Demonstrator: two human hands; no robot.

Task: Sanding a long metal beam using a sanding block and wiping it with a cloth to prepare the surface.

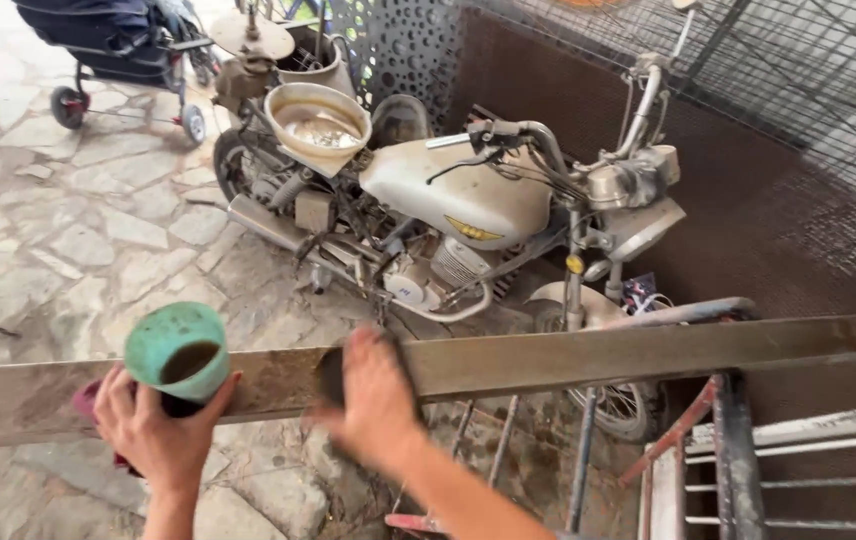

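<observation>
An old motorcycle [468, 210] stands on stone paving behind a long dusty metal beam [588, 358]. Right hand [376, 398], fingers curled, presses a dark pad [333, 375] against the beam; left hand [153, 425] grips a green cup [178, 352] at the beam's face.

Outdoor repair yard: old motorcycle [468, 220], stone paving [78, 250], mesh fence [798, 90].

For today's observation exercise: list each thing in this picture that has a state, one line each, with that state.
Left hand: gripping a green cup.
Green cup: upright, dark liquid inside.
Right hand: pressed on a dark pad, blurred.
Metal beam: lying level, dusty and smeared.
Old motorcycle: parked, worn, seatless.
Basin: resting on the motorcycle, holding murky water.
</observation>
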